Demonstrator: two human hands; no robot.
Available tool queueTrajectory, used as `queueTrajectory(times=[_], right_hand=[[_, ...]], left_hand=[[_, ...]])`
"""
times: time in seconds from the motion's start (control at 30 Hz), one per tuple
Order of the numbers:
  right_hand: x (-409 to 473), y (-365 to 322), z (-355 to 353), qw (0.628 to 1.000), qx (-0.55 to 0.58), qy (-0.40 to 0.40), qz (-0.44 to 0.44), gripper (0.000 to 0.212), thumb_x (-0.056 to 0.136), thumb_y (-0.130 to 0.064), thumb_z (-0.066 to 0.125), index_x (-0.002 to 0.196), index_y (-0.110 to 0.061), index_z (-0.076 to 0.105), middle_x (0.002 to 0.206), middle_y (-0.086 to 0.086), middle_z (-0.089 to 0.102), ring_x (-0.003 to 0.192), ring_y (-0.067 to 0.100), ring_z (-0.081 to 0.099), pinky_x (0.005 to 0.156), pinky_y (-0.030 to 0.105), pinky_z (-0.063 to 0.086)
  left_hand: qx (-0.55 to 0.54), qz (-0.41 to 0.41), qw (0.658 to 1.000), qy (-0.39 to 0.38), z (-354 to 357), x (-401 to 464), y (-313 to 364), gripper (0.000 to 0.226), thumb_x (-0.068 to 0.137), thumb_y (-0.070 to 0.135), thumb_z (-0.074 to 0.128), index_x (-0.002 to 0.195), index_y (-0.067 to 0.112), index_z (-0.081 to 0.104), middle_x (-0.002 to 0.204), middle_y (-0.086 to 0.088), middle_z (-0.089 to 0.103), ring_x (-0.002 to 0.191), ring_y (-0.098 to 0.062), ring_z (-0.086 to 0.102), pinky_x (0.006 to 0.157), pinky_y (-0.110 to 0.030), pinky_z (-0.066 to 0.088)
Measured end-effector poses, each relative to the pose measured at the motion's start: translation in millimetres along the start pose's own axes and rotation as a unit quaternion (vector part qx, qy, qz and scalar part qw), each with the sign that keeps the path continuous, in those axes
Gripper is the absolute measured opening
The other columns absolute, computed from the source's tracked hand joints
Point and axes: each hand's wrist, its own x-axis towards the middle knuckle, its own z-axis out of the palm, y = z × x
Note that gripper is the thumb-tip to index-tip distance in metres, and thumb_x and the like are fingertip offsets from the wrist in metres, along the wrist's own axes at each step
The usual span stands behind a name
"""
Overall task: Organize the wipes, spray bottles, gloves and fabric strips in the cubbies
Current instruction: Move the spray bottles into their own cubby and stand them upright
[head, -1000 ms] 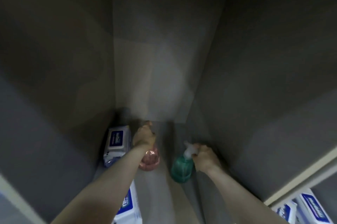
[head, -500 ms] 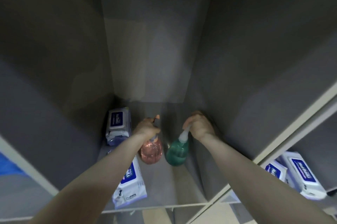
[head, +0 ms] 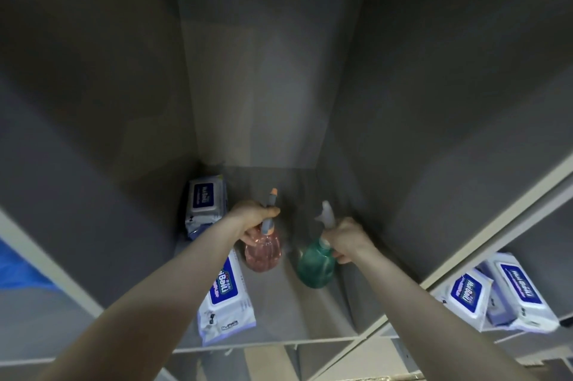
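- Left hand (head: 252, 216) grips the neck of the pink spray bottle (head: 263, 249), fingers curled round it just below the grey-and-orange spray head; the bottle body hangs beneath the fist.
- Right hand (head: 348, 238) grips the neck of the green spray bottle (head: 316, 266) under its white trigger head; the body lies below and left of the fist.
- The bottles stand apart, side by side, inside the grey cubby (head: 279, 312).
- Left of the left hand: one wipes pack (head: 206, 205) at the back wall, a second wipes pack (head: 226, 297) under the left forearm.
- Right of the right arm, in the neighbouring cubby: two more wipes packs (head: 496, 294).
- Against half a second ago: the right hand has come from behind the green bottle's head onto its neck; the left hand's hold is unchanged.
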Motion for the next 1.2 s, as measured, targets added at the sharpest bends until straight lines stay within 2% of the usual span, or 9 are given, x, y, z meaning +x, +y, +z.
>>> queueTrajectory(times=[0.1, 0.2, 0.3, 0.4, 0.67, 0.9, 1.03, 1.1, 1.2], right_hand=[[5, 6, -1, 0.99, 0.135, -0.026, 0.033, 0.032, 0.08, -0.004, 0.061, 0.112, -0.006, 0.063, 0.09, 0.016, 0.071, 0.072, 0.028, 0.071, 0.072, 0.039, 0.061], [10, 4, 5, 0.978, 0.208, 0.005, 0.033, 0.024, 0.08, -0.001, 0.062, 0.104, -0.002, 0.062, 0.085, 0.017, 0.068, 0.07, 0.032, 0.07, 0.075, 0.044, 0.06], [12, -5, 8, 0.964, 0.264, 0.024, 0.023, 0.009, 0.088, -0.005, 0.058, 0.097, -0.003, 0.058, 0.087, 0.019, 0.063, 0.079, 0.038, 0.068, 0.08, 0.048, 0.058], [20, -16, 4, 0.952, 0.306, 0.023, 0.017, 0.013, 0.09, -0.005, 0.058, 0.103, -0.001, 0.058, 0.091, 0.02, 0.059, 0.077, 0.033, 0.063, 0.083, 0.047, 0.056], [65, -44, -12, 0.972, 0.23, 0.028, 0.026, 0.03, 0.086, -0.004, 0.062, 0.113, 0.007, 0.057, 0.095, 0.02, 0.059, 0.061, 0.026, 0.061, 0.069, 0.043, 0.06], [67, -41, -20, 0.985, 0.166, 0.005, 0.043, 0.021, 0.093, -0.005, 0.054, 0.111, 0.004, 0.059, 0.09, 0.019, 0.058, 0.055, 0.02, 0.056, 0.052, 0.027, 0.051], [67, -40, -22, 0.986, 0.162, 0.015, 0.045, 0.009, 0.091, -0.004, 0.056, 0.095, 0.004, 0.06, 0.088, 0.019, 0.06, 0.071, 0.029, 0.065, 0.064, 0.034, 0.057], [67, -37, -23, 0.986, 0.16, 0.018, 0.035, 0.013, 0.092, -0.006, 0.055, 0.1, 0.003, 0.059, 0.088, 0.019, 0.059, 0.062, 0.024, 0.061, 0.06, 0.032, 0.054], [66, -37, -24, 0.99, 0.14, 0.018, 0.027, 0.006, 0.091, -0.003, 0.054, 0.097, -0.001, 0.055, 0.089, 0.019, 0.059, 0.056, 0.021, 0.057, 0.055, 0.029, 0.053]], left_hand=[[-0.007, 0.011, 1.0, 0.008, -1, 4, -3, 0.031, 0.085, 0.04, 0.066, 0.101, 0.013, 0.065, 0.106, -0.011, 0.07, 0.091, -0.024, 0.06, 0.073, -0.033, 0.049], [-0.046, 0.036, 0.998, -0.003, 4, 1, -3, 0.03, 0.09, 0.035, 0.061, 0.116, 0.02, 0.058, 0.101, -0.01, 0.067, 0.088, -0.023, 0.059, 0.083, -0.038, 0.046], [-0.134, 0.041, 0.99, -0.014, 14, 1, -5, 0.035, 0.095, 0.028, 0.055, 0.129, 0.021, 0.052, 0.082, -0.002, 0.06, 0.074, -0.017, 0.055, 0.071, -0.034, 0.044], [-0.215, 0.038, 0.976, 0.011, 17, 8, -1, 0.036, 0.095, 0.022, 0.056, 0.13, 0.014, 0.053, 0.086, 0.0, 0.063, 0.067, -0.017, 0.054, 0.065, -0.03, 0.042], [-0.262, 0.084, 0.961, 0.041, 29, 35, 41, 0.04, 0.089, 0.014, 0.064, 0.128, 0.018, 0.056, 0.091, -0.004, 0.063, 0.069, -0.013, 0.053, 0.054, -0.023, 0.044], [-0.249, 0.058, 0.967, -0.004, 40, 53, 40, 0.043, 0.087, 0.017, 0.067, 0.129, 0.014, 0.056, 0.104, -0.009, 0.062, 0.076, -0.022, 0.058, 0.063, -0.034, 0.051], [-0.231, 0.063, 0.971, -0.011, 48, 52, 45, 0.038, 0.087, 0.017, 0.067, 0.123, 0.012, 0.058, 0.09, -0.005, 0.064, 0.067, -0.018, 0.057, 0.061, -0.033, 0.052], [-0.232, 0.064, 0.97, -0.007, 50, 51, 45, 0.036, 0.088, 0.017, 0.066, 0.123, 0.013, 0.057, 0.088, -0.004, 0.063, 0.063, -0.018, 0.055, 0.055, -0.029, 0.052], [-0.225, 0.068, 0.972, -0.001, 51, 52, 45, 0.036, 0.09, 0.019, 0.064, 0.125, 0.013, 0.056, 0.1, -0.008, 0.062, 0.066, -0.018, 0.055, 0.063, -0.033, 0.053]])
